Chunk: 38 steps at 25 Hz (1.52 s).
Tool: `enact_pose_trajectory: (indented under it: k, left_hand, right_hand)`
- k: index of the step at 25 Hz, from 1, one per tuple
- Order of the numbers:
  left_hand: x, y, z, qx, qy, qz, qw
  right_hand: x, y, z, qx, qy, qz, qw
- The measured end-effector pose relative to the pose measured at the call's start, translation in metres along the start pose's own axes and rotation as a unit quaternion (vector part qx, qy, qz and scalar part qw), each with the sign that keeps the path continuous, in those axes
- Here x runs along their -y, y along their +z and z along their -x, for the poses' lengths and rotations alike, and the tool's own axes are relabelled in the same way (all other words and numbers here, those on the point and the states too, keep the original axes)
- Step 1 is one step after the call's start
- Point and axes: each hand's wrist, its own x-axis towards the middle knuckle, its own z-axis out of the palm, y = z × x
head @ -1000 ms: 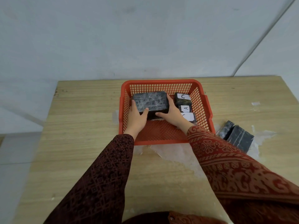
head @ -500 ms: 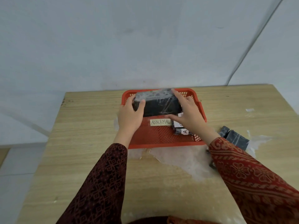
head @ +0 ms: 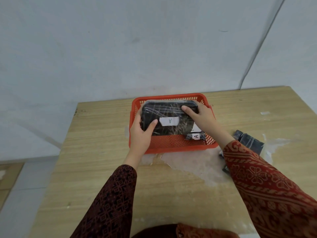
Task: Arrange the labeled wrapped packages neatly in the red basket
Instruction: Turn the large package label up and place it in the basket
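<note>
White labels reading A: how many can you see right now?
2. One on the large wrapped package held by both hands; one on a small package in the red basket's near right corner. Others may be hidden.

Wooden table (head: 96, 169) against pale wall (head: 120, 48); clear film (head: 192, 162) (perhaps crumpled wrap) on it.

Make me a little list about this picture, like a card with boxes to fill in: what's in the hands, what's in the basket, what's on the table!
In the hands: big wrapped package, dark, with a white label reading A, tilted toward the camera
Left hand: grips the package's left end
Right hand: grips its right end
Basket: red basket, mesh sides, on the wooden table
Also in basket: small package labeled A, by the right wall
Outside basket: dark wrapped packages on the table, to the right
Under basket: clear plastic film
</note>
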Motion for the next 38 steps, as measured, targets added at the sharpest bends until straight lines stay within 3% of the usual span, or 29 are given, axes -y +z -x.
enact_pose_trajectory:
  k: [7, 12, 14, 17, 21, 23, 25, 29, 31, 34, 35, 38]
  left_hand:
    - [-0.018, -0.014, -0.009, 0.073, -0.056, 0.018, 0.996]
    - [-0.037, -0.025, -0.025, 0.240, -0.063, -0.077, 0.966]
    - [-0.038, -0.019, -0.024, 0.193, -0.053, -0.085, 0.976]
    - [-0.029, -0.002, -0.009, 0.048, -0.073, -0.005, 0.996]
    - [-0.008, 0.020, 0.018, -0.004, -0.107, 0.045, 0.993]
    - [-0.001, 0.026, 0.026, -0.032, -0.098, 0.049, 0.993]
    - [0.002, 0.031, 0.029, -0.036, -0.090, 0.071, 0.993]
    - [0.003, 0.026, 0.020, 0.006, -0.106, 0.098, 0.989]
    - [0.003, 0.013, 0.011, 0.044, -0.127, 0.094, 0.987]
    - [0.007, 0.003, 0.002, 0.072, -0.173, 0.074, 0.980]
    - [0.009, 0.004, 0.001, 0.045, -0.186, 0.053, 0.980]
    - [0.017, 0.016, 0.002, -0.145, -0.194, -0.025, 0.970]
  right_hand:
    - [0.003, -0.019, 0.006, 0.078, -0.015, 0.001, 0.997]
    - [0.011, -0.025, 0.001, 0.248, -0.035, -0.015, 0.968]
    - [0.010, -0.019, -0.002, 0.253, -0.053, 0.013, 0.966]
    - [0.004, -0.015, -0.001, 0.206, -0.036, -0.028, 0.977]
    - [-0.006, 0.001, 0.009, 0.178, -0.017, -0.053, 0.982]
    - [-0.011, 0.008, 0.009, 0.130, 0.028, -0.147, 0.980]
    - [-0.012, 0.012, 0.006, 0.082, 0.086, -0.266, 0.957]
    - [-0.021, 0.012, 0.003, 0.065, 0.106, -0.297, 0.947]
    - [-0.029, 0.000, -0.002, 0.065, 0.101, -0.267, 0.956]
    - [-0.037, -0.015, -0.007, 0.159, 0.100, -0.143, 0.972]
    - [-0.040, -0.013, -0.008, 0.169, 0.105, -0.135, 0.971]
    - [-0.042, 0.010, -0.012, 0.103, 0.136, -0.145, 0.974]
